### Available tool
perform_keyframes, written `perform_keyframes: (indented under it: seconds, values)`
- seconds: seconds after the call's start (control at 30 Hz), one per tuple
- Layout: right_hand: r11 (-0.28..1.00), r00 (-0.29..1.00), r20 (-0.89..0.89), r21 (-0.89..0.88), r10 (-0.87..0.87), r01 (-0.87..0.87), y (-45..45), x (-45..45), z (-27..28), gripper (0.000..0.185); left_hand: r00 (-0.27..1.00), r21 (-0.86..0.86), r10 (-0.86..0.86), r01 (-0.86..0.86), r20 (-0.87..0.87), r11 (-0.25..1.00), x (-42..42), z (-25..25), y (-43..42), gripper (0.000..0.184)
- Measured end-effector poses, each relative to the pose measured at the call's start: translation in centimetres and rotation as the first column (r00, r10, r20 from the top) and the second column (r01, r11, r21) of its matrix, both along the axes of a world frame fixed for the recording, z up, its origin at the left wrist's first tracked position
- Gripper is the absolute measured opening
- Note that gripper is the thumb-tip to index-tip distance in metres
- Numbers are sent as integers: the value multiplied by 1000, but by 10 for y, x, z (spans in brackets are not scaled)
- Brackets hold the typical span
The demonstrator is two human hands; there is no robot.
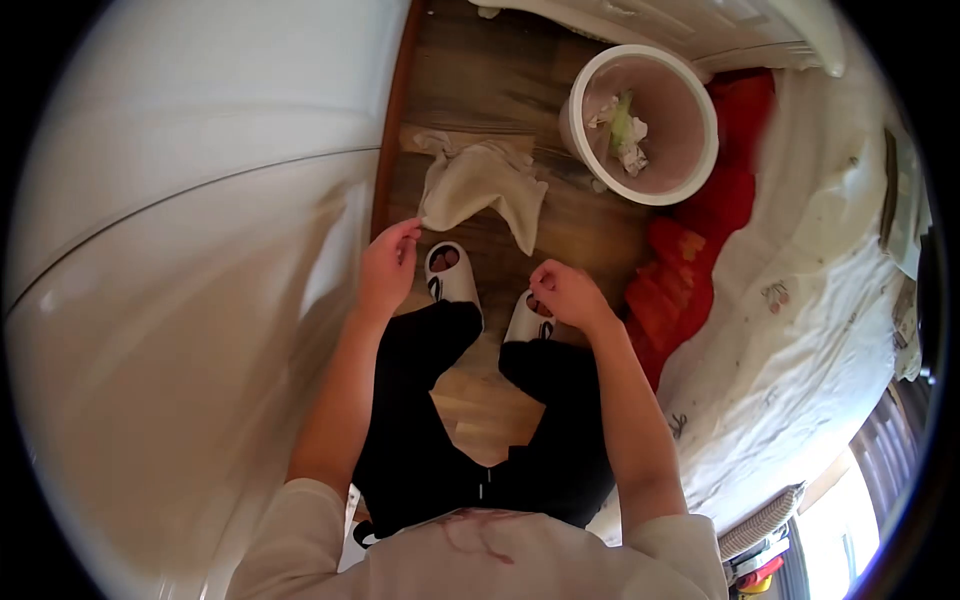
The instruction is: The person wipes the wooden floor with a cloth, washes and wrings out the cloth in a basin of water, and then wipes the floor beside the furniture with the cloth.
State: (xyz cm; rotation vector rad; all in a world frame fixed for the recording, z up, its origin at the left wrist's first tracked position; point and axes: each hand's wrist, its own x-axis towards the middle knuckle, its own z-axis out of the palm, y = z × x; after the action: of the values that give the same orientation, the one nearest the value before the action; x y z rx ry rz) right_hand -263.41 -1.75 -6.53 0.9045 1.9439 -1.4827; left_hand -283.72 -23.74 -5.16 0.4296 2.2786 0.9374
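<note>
A beige cloth point(485, 185) hangs or lies in loose folds over the wooden floor, beyond the feet. At its left corner, my left hand point(390, 262) pinches the edge between the fingertips. My right hand point(570, 295) is closed, its fingers curled together just below and right of the cloth's lower corner, with a small gap between them. Nothing shows in that hand. Under the hands are two feet in white open-toed slippers point(458, 285).
A white bin point(697, 165) with crumpled paper and something green inside stands at the upper right. Red fabric point(685, 285) lies beside a white patterned bedcover point(790, 250) on the right. A smooth white panel point(200, 250) fills the left.
</note>
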Motion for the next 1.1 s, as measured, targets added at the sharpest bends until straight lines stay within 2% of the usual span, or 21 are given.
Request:
perform_keyframes:
  seconds: [0.03, 0.07, 0.1, 0.13, 0.17, 0.23, 0.33, 0.37, 0.5, 0.6, 0.63, 0.73, 0.77, 0.83, 0.87, 0.9, 0.93, 1.0, 1.03, 1.1]
  values:
    - [1000, 1000, 11, 8, 27, -27, 1, -6, -26, 22, 998, -57, -69, 69, 6, 996, -3, -14, 9, 37]
    - [999, 1000, 15, 43, 21, -22, -2, -12, -46, 27, 988, -160, -121, 134, 92, 978, -8, -22, 18, 38]
    - [995, 999, 19, 90, 37, -39, -5, -22, -65, 36, 925, -309, -348, 379, 152, 872, -14, -27, 30, 40]
    - [988, 998, 17, 146, 56, -58, -6, -34, -87, 46, 810, -428, -539, 582, 232, 691, -22, -32, 44, 42]
    - [969, 998, -8, 239, 64, -60, -11, -49, -108, 56, 753, -355, -635, 648, 170, 674, -21, -25, 58, 44]
    - [912, 995, -44, 404, 93, -67, -32, -74, -146, 76, 746, -321, -632, 663, 208, 676, -18, -15, 91, 41]
    - [833, 956, 124, 469, 268, -294, -44, -123, -179, 96, 701, -374, -687, 700, 192, 609, -18, -19, 95, 39]
    - [816, 953, 92, 497, 289, -295, -46, -134, -192, 95, 681, -409, -709, 708, 183, 576, -16, -21, 92, 38]
    - [726, 905, -19, 604, 424, -328, -60, -146, -261, 82, 712, -491, -700, 629, 52, 603, -19, -14, 88, 35]
    - [647, 866, -60, 690, 497, -324, -74, -126, -290, 67, 741, -386, -666, 592, -85, 708, -20, -10, 92, 34]
    - [619, 854, -68, 718, 516, -317, -78, -116, -289, 63, 776, -378, -631, 586, 4, 717, -23, -6, 102, 34]
    - [575, 807, 50, 676, 588, -461, -85, -92, -282, 57, 808, -214, -565, 530, -167, 821, -18, -28, 120, 36]
    - [548, 797, 58, 695, 602, -465, -91, -83, -285, 56, 845, -222, -532, 509, -58, 832, -16, -28, 131, 38]
    - [490, 777, 84, 733, 624, -472, -99, -66, -293, 53, 868, -91, -497, 496, 13, 864, -14, -51, 145, 41]
    - [553, 795, 62, 686, 603, -473, -99, -56, -294, 51, 876, -30, -479, 481, 55, 876, -13, -60, 153, 43]
    - [612, 811, 40, 635, 584, -472, -96, -49, -290, 50, 895, 1, -390, 400, 217, 917, -11, -56, 167, 51]
    - [667, 827, 17, 581, 562, -466, -90, -43, -287, 48, 890, 106, -308, 290, 336, 951, -11, -60, 176, 52]
    - [736, 857, 3, 511, 515, -443, -71, -30, -275, 46, 796, 252, -180, 36, 578, 967, -13, -74, 190, 56]
    - [770, 869, -10, 470, 494, -432, -63, -23, -270, 45, 756, 307, -179, -30, 629, 951, -13, -75, 197, 60]
    - [881, 933, -191, 428, 304, -199, -47, -2, -282, 47, 659, 309, -121, -176, 743, 935, -11, -84, 206, 63]
